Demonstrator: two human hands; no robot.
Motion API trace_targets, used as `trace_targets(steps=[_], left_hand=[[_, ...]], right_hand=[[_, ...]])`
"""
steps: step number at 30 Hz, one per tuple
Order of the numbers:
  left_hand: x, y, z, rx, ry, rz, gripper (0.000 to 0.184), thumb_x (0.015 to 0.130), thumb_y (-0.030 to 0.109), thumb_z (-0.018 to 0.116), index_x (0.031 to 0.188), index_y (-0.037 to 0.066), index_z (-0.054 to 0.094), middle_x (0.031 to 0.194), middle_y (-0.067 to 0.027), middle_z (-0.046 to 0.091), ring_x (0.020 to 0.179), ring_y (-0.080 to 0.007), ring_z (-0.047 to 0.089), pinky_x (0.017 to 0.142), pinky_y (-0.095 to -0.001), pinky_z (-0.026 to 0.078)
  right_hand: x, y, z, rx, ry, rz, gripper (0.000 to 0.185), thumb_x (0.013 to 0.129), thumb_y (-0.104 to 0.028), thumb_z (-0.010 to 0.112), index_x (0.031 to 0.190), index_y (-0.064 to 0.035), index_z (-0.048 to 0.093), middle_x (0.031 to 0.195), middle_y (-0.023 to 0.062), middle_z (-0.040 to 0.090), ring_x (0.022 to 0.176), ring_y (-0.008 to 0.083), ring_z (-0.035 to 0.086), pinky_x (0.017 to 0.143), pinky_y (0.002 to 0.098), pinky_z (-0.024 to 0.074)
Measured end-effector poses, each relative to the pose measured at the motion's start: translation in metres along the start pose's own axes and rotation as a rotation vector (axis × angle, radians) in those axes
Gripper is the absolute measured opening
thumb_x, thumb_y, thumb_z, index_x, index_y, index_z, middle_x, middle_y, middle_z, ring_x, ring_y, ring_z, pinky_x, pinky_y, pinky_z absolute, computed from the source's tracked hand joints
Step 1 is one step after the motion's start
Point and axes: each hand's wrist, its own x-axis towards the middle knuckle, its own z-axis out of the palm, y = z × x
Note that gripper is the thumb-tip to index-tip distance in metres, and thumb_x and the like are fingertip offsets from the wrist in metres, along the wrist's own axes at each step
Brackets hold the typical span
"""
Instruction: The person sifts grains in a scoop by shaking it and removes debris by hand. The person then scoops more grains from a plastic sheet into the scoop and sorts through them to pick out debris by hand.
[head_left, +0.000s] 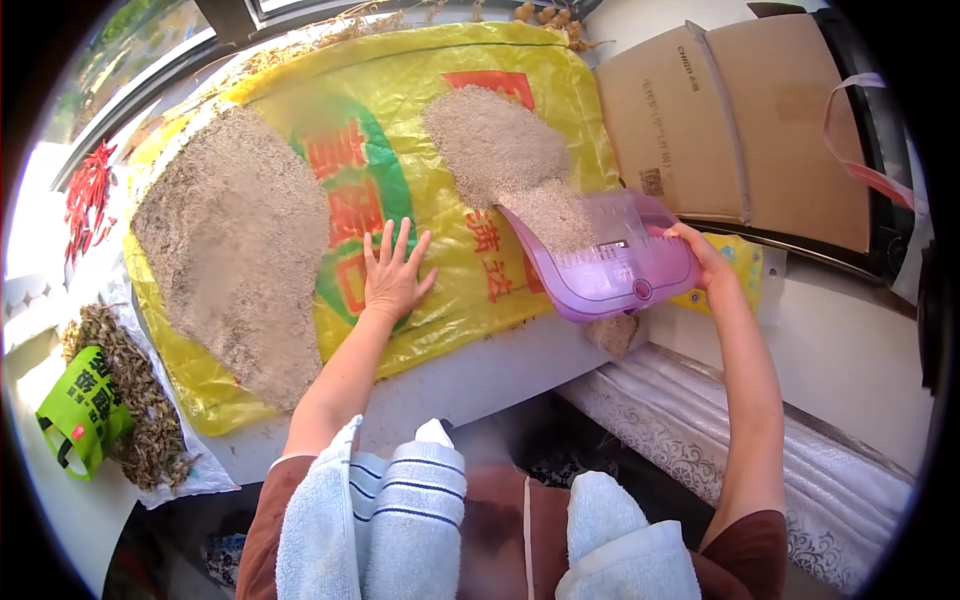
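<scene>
The left hand (395,285) is palm down over the yellow sheet (450,325), its fingers (402,243) spread and holding nothing; how firmly they press cannot be told. The right hand (707,262) has its fingers (683,233) curled over the far end of a translucent purple scoop (676,268), gripping the rim.

The scoop lies to the left of those gripping fingers, its open mouth turned away from them, toward the smaller mound of pale grain (495,140). Loose grain (565,225) spreads from that mound into the scoop, up and to the right of the left fingers. The larger, greyer mound (240,250) covers the sheet to the left of the spread fingers.

Under the sheet is a pale bench (440,388), its bare edge showing on the near side of the left fingers. Well apart to their left are a bunch of red chillies (88,200), a heap of dried plants (150,430) and a bright green bag (85,410) against the heap. Beyond the right fingers stands a cardboard box (665,110), and just beside them lies a yellow patterned packet (738,262)
</scene>
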Motion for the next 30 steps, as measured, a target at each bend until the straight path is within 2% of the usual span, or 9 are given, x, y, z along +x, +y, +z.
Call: trace_targets(steps=[8,11,16,17,21,23,25,28,30], left_hand=[[0.0,-0.001,0.0,0.001,0.008,0.002,0.064,0.082,0.047,0.062,0.139,0.025,0.044,0.151,-0.0106,0.028,0.141,-0.0312,0.019,0.112,-0.0584,0.009],[0.001,0.001,0.0,-0.037,0.046,-0.005,0.063,0.08,0.044,0.065,0.138,0.027,0.045,0.15,-0.0125,0.03,0.141,-0.0332,0.021,0.112,-0.0586,0.009],[0.065,0.036,0.018,-0.088,0.216,0.05,0.062,0.079,0.037,0.069,0.136,0.033,0.046,0.147,-0.0185,0.031,0.138,-0.0377,0.024,0.111,-0.0603,0.012],[0.088,0.045,0.027,-0.131,0.221,0.097,0.057,0.08,0.038,0.067,0.134,0.036,0.049,0.148,-0.0154,0.031,0.139,-0.0384,0.023,0.11,-0.0622,0.012],[0.169,0.06,0.055,-0.089,0.103,0.408,0.036,0.087,0.041,0.058,0.122,0.036,0.061,0.153,-0.0034,0.026,0.14,-0.0387,0.018,0.104,-0.0703,0.013],[0.202,0.063,0.054,0.056,0.042,0.405,0.028,0.088,0.043,0.055,0.112,0.035,0.067,0.154,0.0015,0.023,0.141,-0.0378,0.015,0.103,-0.0731,0.012],[0.235,0.061,0.059,0.079,0.04,0.399,0.028,0.088,0.048,0.054,0.101,0.033,0.073,0.156,0.0035,0.019,0.143,-0.0375,0.012,0.102,-0.0745,0.014],[0.276,0.068,0.048,0.055,-0.141,0.331,0.037,0.089,0.054,0.049,0.12,0.039,0.062,0.156,0.0021,0.02,0.142,-0.0402,0.01,0.1,-0.0757,0.014],[0.303,0.072,0.058,0.079,-0.097,0.311,0.038,0.09,0.055,0.048,0.121,0.038,0.062,0.156,0.0003,0.019,0.142,-0.0414,0.011,0.1,-0.0752,0.017]], right_hand=[[-0.018,-0.056,0.006,-0.193,-0.059,-0.074,0.029,0.083,-0.027,0.059,0.101,-0.0043,0.062,0.092,0.0055,0.066,0.083,0.0158,0.063,0.079,0.0308,0.0522],[-0.024,-0.047,0.014,-0.344,0.008,-0.074,0.029,0.082,-0.028,0.059,0.1,-0.0054,0.063,0.092,0.0055,0.066,0.082,0.0154,0.063,0.078,0.0301,0.0516],[-0.057,0.011,0.002,-0.192,0.234,-0.171,0.031,0.082,-0.029,0.06,0.102,-0.0049,0.062,0.095,0.0066,0.066,0.085,0.0164,0.064,0.078,0.0308,0.0511],[-0.063,0.03,-0.004,-0.141,0.272,-0.205,0.032,0.082,-0.028,0.06,0.103,-0.0042,0.062,0.097,0.0079,0.066,0.086,0.0173,0.064,0.078,0.0314,0.0512],[-0.108,0.106,0.005,0.132,0.257,-0.25,0.062,0.081,-0.02,0.055,0.14,-0.0074,0.039,0.101,0.0169,0.065,0.086,0.023,0.065,0.079,0.0343,0.0535],[-0.12,0.133,0.017,0.226,0.213,-0.256,0.078,0.078,-0.018,0.054,0.15,-0.0133,0.023,0.103,0.019,0.064,0.087,0.0252,0.066,0.08,0.036,0.0544],[-0.127,0.151,0.032,0.297,0.188,-0.287,0.08,0.077,-0.018,0.053,0.15,-0.0136,0.022,0.104,0.0202,0.063,0.088,0.0271,0.066,0.08,0.0375,0.0549],[-0.132,0.172,0.048,0.426,0.226,-0.298,0.088,0.072,-0.021,0.058,0.151,-0.0143,0.02,0.106,0.0209,0.062,0.088,0.0293,0.066,0.079,0.039,0.056],[-0.143,0.18,0.055,0.462,0.266,-0.268,0.093,0.069,-0.023,0.06,0.151,-0.015,0.018,0.106,0.0211,0.062,0.088,0.0301,0.067,0.077,0.0389,0.057]])
